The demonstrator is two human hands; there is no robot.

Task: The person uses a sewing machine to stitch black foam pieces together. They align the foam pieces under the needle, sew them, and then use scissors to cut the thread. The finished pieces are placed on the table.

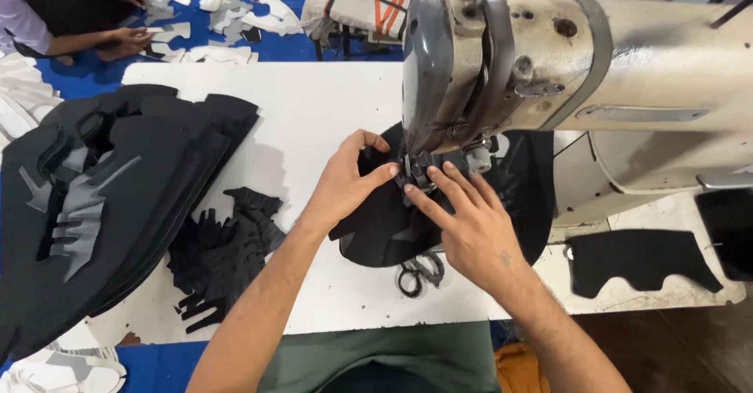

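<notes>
A cream sewing machine [580, 71] fills the frame from twelve to three o'clock over a white desk [314, 110], with a big stack of black-and-grey cut panels [102, 205] at nine o'clock and a smaller heap of black pieces [223, 256] beside it. At centre lies the black fabric piece [384, 228] under the needle foot — scissors [420, 271] just below it. The left hand [345, 181], fingers curled, pinches the fabric's edge at the foot, while the right hand [471, 224] lies flat with fingers spread, pressing it down.
</notes>
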